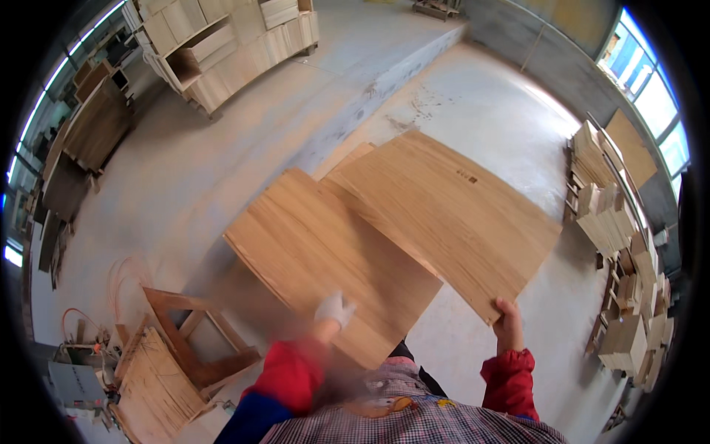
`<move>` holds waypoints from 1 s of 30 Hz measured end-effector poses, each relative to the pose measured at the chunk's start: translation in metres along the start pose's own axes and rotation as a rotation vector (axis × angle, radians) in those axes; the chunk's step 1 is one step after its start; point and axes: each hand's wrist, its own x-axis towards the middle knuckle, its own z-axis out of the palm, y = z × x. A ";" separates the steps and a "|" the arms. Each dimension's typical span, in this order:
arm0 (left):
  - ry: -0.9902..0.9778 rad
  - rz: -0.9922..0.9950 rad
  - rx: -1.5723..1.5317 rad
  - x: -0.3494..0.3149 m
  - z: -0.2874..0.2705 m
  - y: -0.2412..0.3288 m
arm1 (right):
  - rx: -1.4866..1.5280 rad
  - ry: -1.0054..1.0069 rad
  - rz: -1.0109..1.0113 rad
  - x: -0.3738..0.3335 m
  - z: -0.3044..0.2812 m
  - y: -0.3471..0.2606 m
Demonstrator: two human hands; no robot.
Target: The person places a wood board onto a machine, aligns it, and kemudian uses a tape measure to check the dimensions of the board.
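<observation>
My right hand (509, 325), bare, is closed on the near corner of a wooden panel (458, 214) with a small dark mark on its face. That panel is tilted and overlaps the right far edge of a second wooden panel (325, 259). Over the near part of the second panel is my left hand (336, 309) in a white glove. Motion smears its fingers, so whether it touches or grips the wood does not show. Beyond the two panels, the edge of another board (347, 157) peeks out. What holds up the second panel is hidden beneath it.
Wooden cabinets (237, 55) stand at the far left, and darker ones (96, 126) line the left side. Stacked boards (606, 222) run along the right wall. At near left are a wooden frame (196, 333) and a grey box (78, 381) with hoses. A low step (370, 96) crosses the floor.
</observation>
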 end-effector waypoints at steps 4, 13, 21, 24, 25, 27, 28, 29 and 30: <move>-0.087 -0.138 0.145 -0.036 0.037 -0.009 | -0.004 -0.133 0.055 0.094 0.031 -0.016; 0.026 -0.379 0.327 -0.036 0.064 0.004 | 0.134 -0.171 0.319 0.216 0.031 0.090; 0.044 -0.344 0.264 -0.038 0.065 0.008 | 0.065 -0.073 0.593 0.229 -0.041 0.156; 0.041 -0.335 0.254 -0.041 0.062 0.012 | -0.152 0.086 0.635 0.235 -0.098 0.183; 0.054 -0.336 0.263 -0.041 0.061 0.014 | -0.257 0.162 0.647 0.230 -0.105 0.187; 0.100 -0.331 0.230 -0.045 0.063 0.009 | -0.450 0.165 0.697 0.214 -0.121 0.186; 0.137 -0.325 0.188 -0.044 0.066 0.000 | -0.492 0.114 0.754 0.201 -0.122 0.185; 0.170 -0.304 0.148 -0.042 0.064 -0.006 | -0.531 0.076 0.802 0.189 -0.123 0.180; 0.235 -0.285 0.167 -0.040 0.057 -0.016 | -0.570 0.000 0.840 0.176 -0.121 0.180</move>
